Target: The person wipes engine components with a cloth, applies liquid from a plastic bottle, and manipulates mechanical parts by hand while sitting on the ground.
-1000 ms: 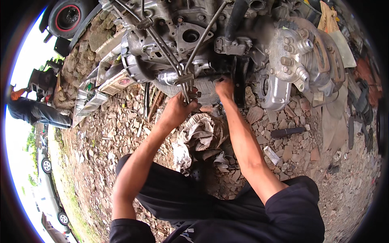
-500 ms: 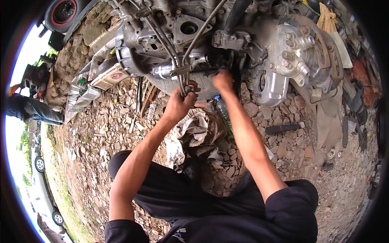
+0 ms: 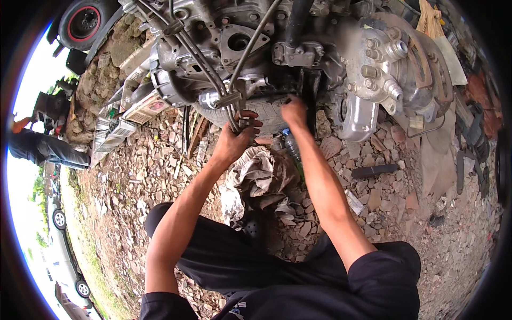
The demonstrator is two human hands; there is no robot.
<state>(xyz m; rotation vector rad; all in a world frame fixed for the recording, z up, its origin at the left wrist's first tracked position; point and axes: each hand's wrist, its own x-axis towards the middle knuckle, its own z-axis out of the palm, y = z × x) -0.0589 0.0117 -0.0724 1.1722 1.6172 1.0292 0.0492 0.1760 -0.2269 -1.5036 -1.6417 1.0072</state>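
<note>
My left hand (image 3: 233,142) is closed around the lower ends of a bundle of thin metal pipes (image 3: 212,76), just below the small bracket (image 3: 229,100) that clamps them together. The pipes run up across the front of a grey metal engine (image 3: 274,24). To the right, my right hand (image 3: 294,112) is curled into a fist below the engine, beside the tyre (image 3: 265,113) lying under it. Whatever its fingers grip, if anything, is hidden. A cylindrical silver part (image 3: 209,99) shows just left of the bracket.
A crumpled grey cloth (image 3: 260,173) and a plastic bottle (image 3: 291,143) lie on the stony ground between my arms. At right stands a large metal housing (image 3: 373,74), with a dark cylindrical piece (image 3: 374,170) below it. Another person's legs (image 3: 50,146) show at far left.
The view has shifted slightly, and the engine and pipes now appear lower and further left. My right hand was blurred by motion and now looks sharper. My left hand keeps its hold on the pipes.
</note>
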